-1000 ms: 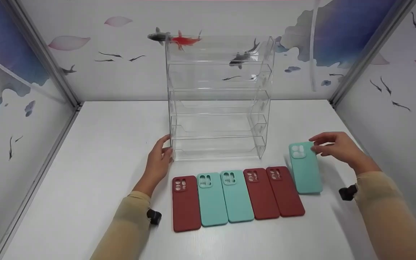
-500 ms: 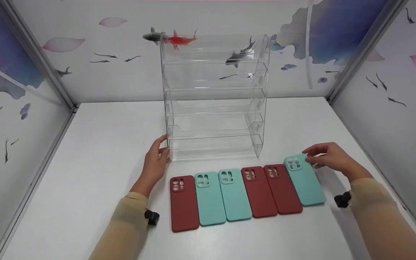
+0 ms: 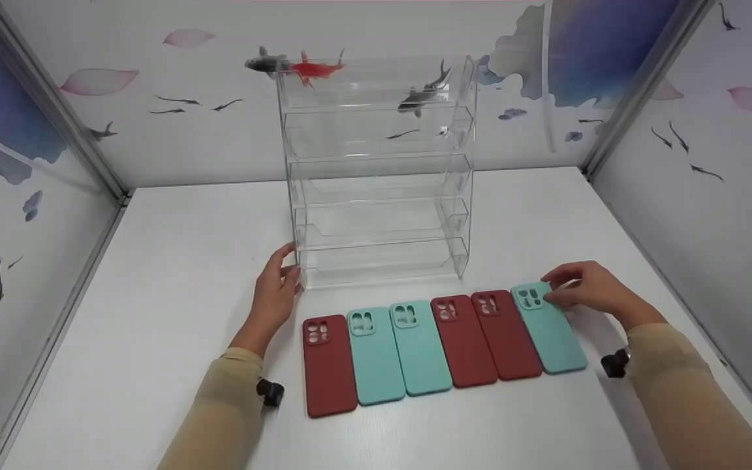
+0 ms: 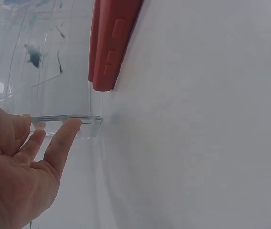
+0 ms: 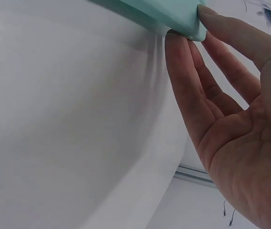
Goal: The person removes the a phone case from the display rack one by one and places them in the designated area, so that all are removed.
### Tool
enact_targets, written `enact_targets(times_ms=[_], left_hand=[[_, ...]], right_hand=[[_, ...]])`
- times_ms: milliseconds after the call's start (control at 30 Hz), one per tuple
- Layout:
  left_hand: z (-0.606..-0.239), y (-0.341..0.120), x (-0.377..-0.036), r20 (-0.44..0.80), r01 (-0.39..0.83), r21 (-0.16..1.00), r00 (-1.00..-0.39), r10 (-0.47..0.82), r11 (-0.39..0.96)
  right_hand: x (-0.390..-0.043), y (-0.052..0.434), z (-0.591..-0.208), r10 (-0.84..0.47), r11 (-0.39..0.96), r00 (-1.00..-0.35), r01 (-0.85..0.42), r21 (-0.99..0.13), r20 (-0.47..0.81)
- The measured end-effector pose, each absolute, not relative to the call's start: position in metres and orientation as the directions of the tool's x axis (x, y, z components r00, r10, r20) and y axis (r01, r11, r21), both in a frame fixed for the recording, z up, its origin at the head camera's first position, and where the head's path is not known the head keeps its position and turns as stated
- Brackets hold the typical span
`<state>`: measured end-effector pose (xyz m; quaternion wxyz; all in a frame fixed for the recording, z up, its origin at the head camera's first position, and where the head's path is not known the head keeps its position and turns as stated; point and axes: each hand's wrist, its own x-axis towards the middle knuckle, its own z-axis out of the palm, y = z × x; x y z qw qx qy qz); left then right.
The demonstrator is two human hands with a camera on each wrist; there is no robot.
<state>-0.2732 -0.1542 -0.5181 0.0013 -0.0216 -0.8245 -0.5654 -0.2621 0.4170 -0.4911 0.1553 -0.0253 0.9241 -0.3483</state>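
Observation:
A clear acrylic rack (image 3: 379, 176) with several tiers stands behind a row of phone cases. My left hand (image 3: 273, 294) touches the rack's lower left side with extended fingers; the left wrist view shows those fingertips (image 4: 71, 126) against the panel edge. At the row's right end, my right hand (image 3: 595, 290) pinches the upper right corner of a mint green phone case (image 3: 555, 336) lying on the table. Left of it lie two red cases (image 3: 506, 339), two mint cases (image 3: 420, 352) and one red case (image 3: 330, 372), each with a camera cutout at its far end.
The white table (image 3: 187, 261) runs back to a printed wall (image 3: 219, 143) with fish and petals. Side walls with metal corner posts (image 3: 643, 85) flank it. Black wrist cameras (image 3: 271, 393) sit on both wrists.
The mint case in my right hand has gone from tilted up to lying flat beside the rightmost red case. My left hand stays at the rack. The head view has shifted slightly.

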Motion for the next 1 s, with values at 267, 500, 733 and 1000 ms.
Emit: enact_targets(times_ms=[267,500,733,1000], left_hand=[[-0.52,-0.155,-0.273,0.019,0.027,0.928,-0.999,0.027,0.372],[-0.52,-0.156,-0.272,0.026,0.033,0.933,-0.999,0.024,0.358],[-0.521,-0.156,-0.272,0.006,0.012,0.929,-1.0,0.016,0.369],[-0.522,-0.157,-0.271,0.022,0.021,0.929,-1.0,0.001,0.37]], right_hand=[[-0.259,0.417,-0.5,-0.152,0.782,-0.948,0.057,-0.621,-0.278],[-0.258,0.414,-0.499,-0.14,0.788,-0.947,0.069,-0.611,-0.288],[-0.252,0.402,-0.491,-0.147,0.83,-0.965,-0.001,-0.558,-0.217],[-0.24,0.355,-0.476,-0.143,0.911,-0.99,-0.13,-0.393,-0.004]])
